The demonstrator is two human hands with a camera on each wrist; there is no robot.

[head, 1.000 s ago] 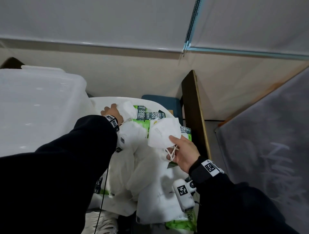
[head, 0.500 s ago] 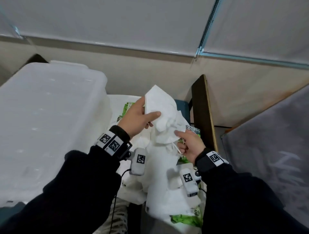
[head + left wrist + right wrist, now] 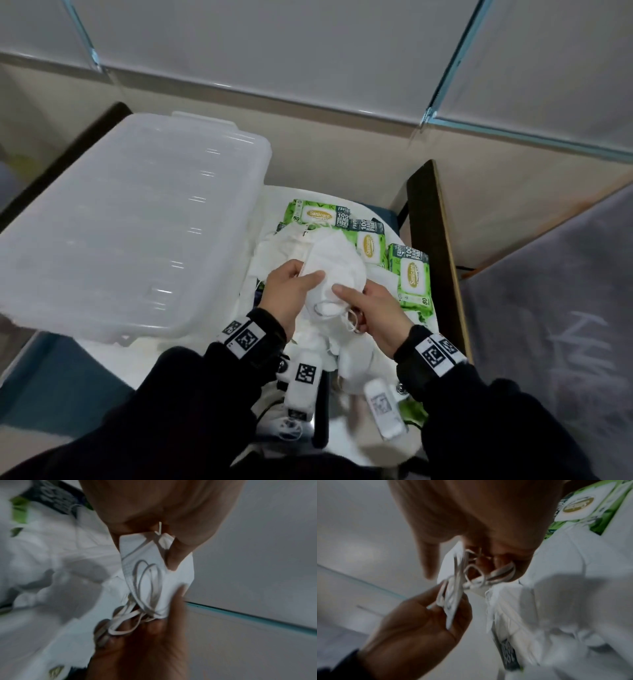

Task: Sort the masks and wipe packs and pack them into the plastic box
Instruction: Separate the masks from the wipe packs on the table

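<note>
A small white round table [image 3: 144, 363] stands before a beige wall with grey blinds. At its ten o'clock sits the translucent lidded plastic box [image 3: 130, 222]; green wipe packs [image 3: 412, 274] lie at one o'clock. At centre, above loose masks, the left hand [image 3: 291, 291] and right hand [image 3: 373, 308] both pinch one folded white face mask [image 3: 337, 263], thumbs on top.

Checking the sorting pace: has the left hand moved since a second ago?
Yes. The left hand was at the pile's far end beside the wipe packs; now it is nearer the person, gripping the mask with the right hand.
</note>
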